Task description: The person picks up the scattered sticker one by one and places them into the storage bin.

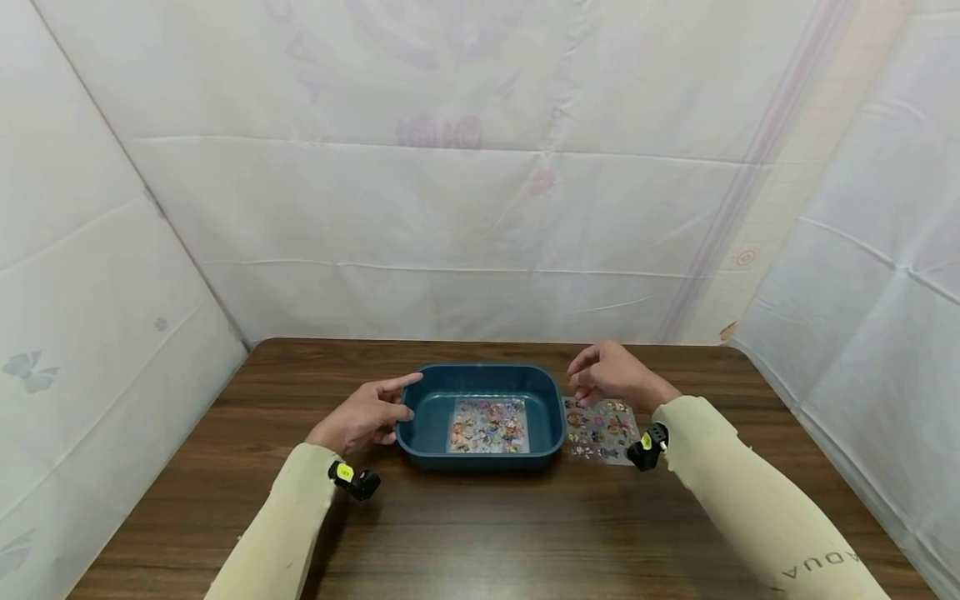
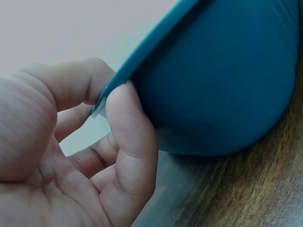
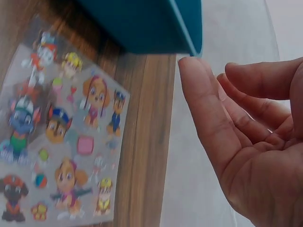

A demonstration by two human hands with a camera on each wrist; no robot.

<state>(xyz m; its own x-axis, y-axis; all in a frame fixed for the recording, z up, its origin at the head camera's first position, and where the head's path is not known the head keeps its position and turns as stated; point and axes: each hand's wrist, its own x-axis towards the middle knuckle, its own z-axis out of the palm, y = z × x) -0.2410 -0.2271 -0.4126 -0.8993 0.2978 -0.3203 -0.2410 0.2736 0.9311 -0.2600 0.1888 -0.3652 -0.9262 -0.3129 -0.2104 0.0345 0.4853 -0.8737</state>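
Observation:
A dark teal plastic bin (image 1: 480,461) stands on the table, and a sheet of small colourful cartoon stickers (image 1: 489,425) lies flat on its floor. My left hand (image 1: 363,417) pinches the bin's left rim between thumb and finger. In the left wrist view, a small greyish clear scrap (image 2: 98,108) shows at the rim (image 2: 142,49) beside those fingertips. Just past the bin's right end, my right hand (image 1: 615,375) hovers with loosely bent fingers, thumb and forefinger apart, nothing visible between them. Below it, a clear sheet of cartoon puppy stickers (image 3: 61,142) lies on the table against the bin's right side.
The brown wood-grain table (image 1: 495,533) extends in front of the bin and to both sides. White patterned sheeting (image 1: 450,208) hangs behind the table and along its left and right sides.

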